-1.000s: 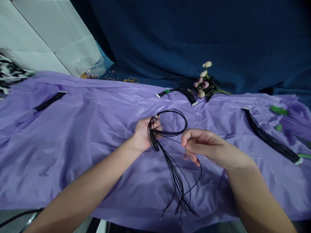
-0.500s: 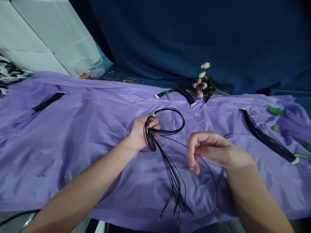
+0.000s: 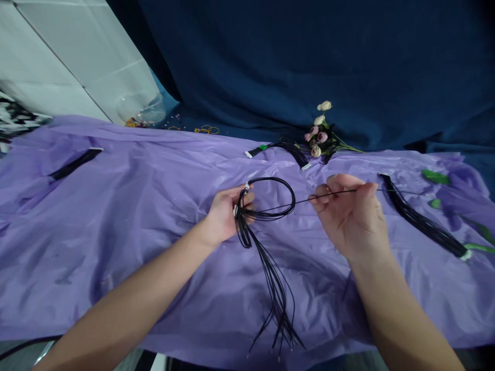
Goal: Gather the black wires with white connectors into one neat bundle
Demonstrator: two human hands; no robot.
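Near the middle, my left hand (image 3: 231,211) is closed around a looped bundle of black wires (image 3: 275,283), beside its white connectors. The loop sticks out to the right of the fingers, and the loose wire ends hang down toward the front edge. One single black wire (image 3: 302,200) runs from the bundle to the right. My right hand (image 3: 350,211) has its palm turned up and pinches this wire between thumb and fingers; the wire's far end reaches out past the thumb to the right.
Purple sheeting (image 3: 154,216) covers the table. Other black wire bundles lie at the left (image 3: 75,164), at the back (image 3: 288,148) and at the right (image 3: 425,224). Artificial flowers (image 3: 319,135), a clear container (image 3: 145,109) and yellow bands (image 3: 208,130) are behind.
My right hand has moved up and slightly right and turned palm up. The single wire, which drooped down to the right before, is now stretched nearly level across its fingers.
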